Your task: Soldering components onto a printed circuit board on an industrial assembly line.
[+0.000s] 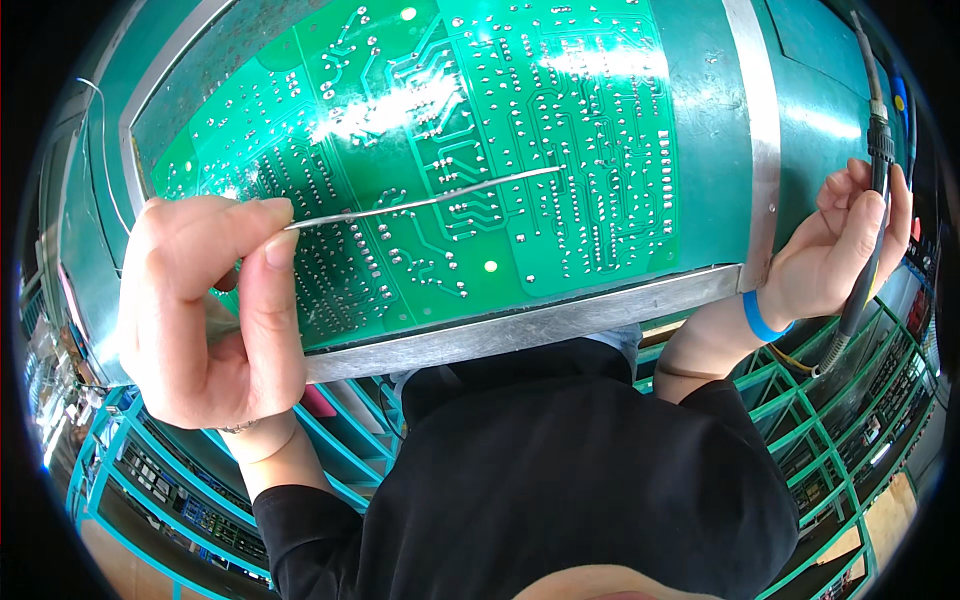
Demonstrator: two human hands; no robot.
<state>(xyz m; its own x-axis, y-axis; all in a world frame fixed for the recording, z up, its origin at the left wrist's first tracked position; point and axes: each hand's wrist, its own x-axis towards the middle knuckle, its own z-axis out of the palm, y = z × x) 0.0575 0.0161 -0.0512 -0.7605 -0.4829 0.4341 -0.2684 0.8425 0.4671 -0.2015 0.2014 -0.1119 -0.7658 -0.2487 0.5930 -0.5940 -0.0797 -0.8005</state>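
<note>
Nearest me, my left hand (215, 305) pinches a thin solder wire (430, 198) whose tip lies over the green circuit board (480, 130) in its metal frame (520, 325), while my right hand (850, 250) is closed around a soldering iron (872, 200) beside the frame's right edge.

Left hand (215, 310) sits out at nine o'clock, curled into a loose fist, thumb pressed flat against the forefinger in a tight pinch, knuckles facing the camera. Its forearm drops away toward six o'clock into a black sleeve. Over at three o'clock the right hand (850, 250) is raised, fingers (870, 215) wrapped closed in a pen-like grip, wrist bent back with a blue band round it, bare forearm running down toward five o'clock.
</note>
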